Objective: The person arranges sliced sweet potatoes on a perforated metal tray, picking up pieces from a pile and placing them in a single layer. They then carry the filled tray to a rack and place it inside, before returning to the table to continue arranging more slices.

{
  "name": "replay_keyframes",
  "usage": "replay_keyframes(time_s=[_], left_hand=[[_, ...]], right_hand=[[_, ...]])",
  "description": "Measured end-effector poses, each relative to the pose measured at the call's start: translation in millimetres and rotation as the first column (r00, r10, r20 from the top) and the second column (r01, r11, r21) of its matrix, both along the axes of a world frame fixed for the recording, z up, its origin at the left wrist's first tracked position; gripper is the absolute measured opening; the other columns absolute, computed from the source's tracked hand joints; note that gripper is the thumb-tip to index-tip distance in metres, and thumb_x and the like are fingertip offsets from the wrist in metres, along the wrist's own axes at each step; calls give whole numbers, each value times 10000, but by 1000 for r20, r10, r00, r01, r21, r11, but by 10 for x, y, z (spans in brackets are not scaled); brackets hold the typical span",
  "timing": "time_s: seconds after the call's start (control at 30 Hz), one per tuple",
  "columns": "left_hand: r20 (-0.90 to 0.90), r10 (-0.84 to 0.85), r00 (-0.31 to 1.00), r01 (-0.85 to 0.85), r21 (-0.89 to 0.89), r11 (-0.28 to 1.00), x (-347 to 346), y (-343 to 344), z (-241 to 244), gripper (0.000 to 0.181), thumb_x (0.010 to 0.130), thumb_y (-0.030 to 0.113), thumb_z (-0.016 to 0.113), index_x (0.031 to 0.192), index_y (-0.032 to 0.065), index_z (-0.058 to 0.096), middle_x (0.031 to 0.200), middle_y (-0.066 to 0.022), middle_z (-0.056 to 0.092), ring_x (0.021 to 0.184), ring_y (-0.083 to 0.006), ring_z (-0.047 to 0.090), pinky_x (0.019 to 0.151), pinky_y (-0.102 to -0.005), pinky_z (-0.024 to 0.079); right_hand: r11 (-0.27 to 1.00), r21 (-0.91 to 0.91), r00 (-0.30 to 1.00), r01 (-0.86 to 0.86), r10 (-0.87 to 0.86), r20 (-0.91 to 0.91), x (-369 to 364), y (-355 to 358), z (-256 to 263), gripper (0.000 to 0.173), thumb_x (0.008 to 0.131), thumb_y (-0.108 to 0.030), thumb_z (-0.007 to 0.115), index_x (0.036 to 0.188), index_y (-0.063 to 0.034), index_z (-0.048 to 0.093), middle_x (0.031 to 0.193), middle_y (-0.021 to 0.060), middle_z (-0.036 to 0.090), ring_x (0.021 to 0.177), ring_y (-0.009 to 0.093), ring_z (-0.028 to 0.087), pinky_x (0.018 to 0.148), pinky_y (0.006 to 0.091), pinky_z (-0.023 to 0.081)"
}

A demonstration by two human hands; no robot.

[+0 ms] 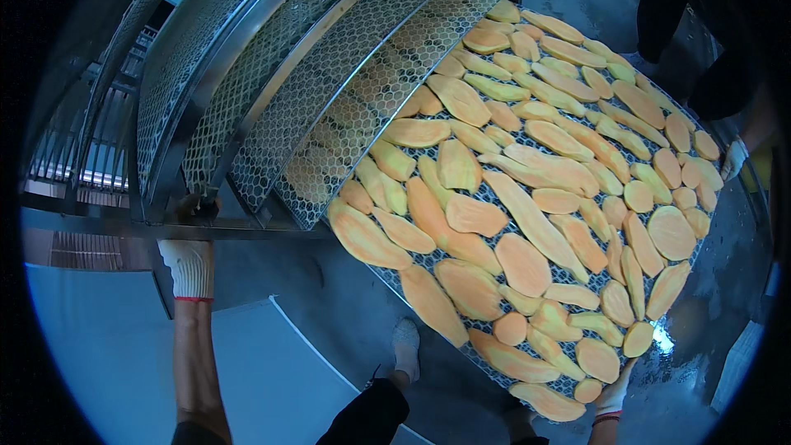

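A mesh tray full of pale orange and yellow sliced tubers spreads across the middle and right. Its upper left part lies under the lowest empty mesh shelf of a metal rack. My right hand, in a white knit glove, is at the tray's near right edge; the tray hides its fingers, so its grip is unclear. My left hand, gloved with a red cuff edge, reaches up to the rack's frame at the left; the frame hides the fingers.
Several mesh shelves are stacked in the rack. Across the tray stands another person, whose gloved hand is at the tray's far right edge. A pale flat panel lies at lower left. The grey floor looks wet at the right.
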State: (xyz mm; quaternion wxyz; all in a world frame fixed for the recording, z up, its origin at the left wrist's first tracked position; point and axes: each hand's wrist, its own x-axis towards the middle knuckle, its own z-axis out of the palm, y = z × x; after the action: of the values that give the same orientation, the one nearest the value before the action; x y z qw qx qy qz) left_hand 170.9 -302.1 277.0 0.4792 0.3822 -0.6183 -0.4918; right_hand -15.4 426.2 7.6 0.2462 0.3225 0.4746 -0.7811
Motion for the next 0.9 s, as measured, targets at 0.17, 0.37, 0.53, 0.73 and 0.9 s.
replay_keyframes(time_s=[0.17, 0.37, 0.53, 0.73, 0.9], left_hand=[[-178, 23, 984, -12, 62, 998, -44, 575, -101, 364, 999, 363, 516, 912, 17, 586, 864, -142, 578, 854, -343, 632, 868, -566, 547], [-294, 142, 945, -115, 106, 988, -4, 1188, -283, 197, 970, 223, 530, 874, 57, 573, 807, -86, 538, 816, -278, 571, 833, -545, 547], [-105, 186, 977, -191, -40, 981, 115, 1725, -321, 189, 978, 222, 531, 917, 52, 587, 809, -79, 548, 802, -246, 561, 830, -518, 552], [-328, 155, 932, -120, 127, 985, -30, 2716, -385, 222, 1000, 267, 525, 958, 55, 577, 807, -67, 531, 772, -226, 541, 818, -504, 550], [-279, 216, 936, -192, 112, 975, 63, 3719, -208, 204, 1002, 270, 518, 957, 73, 552, 799, -51, 497, 774, -229, 533, 825, -504, 540]], right_hand=[[995, -101, 999, 24, -21, 34, 29, 254, -213, 754, 992, -680, 423, 1547, -175, 356, 1510, 85, 477, 1356, 303, 498, 1117, 513, 429], [974, -224, 1000, -13, 17, 13, -4, 119, -139, 796, 963, -695, 473, 1527, -140, 386, 1500, 106, 495, 1343, 322, 507, 1118, 519, 422], [943, -333, 1000, 4, -4, 1, 14, 146, -154, 705, 1014, -633, 428, 1513, -135, 410, 1484, 93, 513, 1345, 308, 506, 1119, 513, 420], [911, -410, 997, -41, 14, -69, 54, 176, -222, 683, 1022, -616, 423, 1469, -101, 464, 1458, 101, 546, 1325, 298, 532, 1121, 485, 427], [889, -457, 1000, -23, 22, -8, 27, 179, -495, 709, 1008, -640, 428, 1446, -85, 488, 1434, 102, 572, 1290, 306, 566, 1087, 484, 464]])
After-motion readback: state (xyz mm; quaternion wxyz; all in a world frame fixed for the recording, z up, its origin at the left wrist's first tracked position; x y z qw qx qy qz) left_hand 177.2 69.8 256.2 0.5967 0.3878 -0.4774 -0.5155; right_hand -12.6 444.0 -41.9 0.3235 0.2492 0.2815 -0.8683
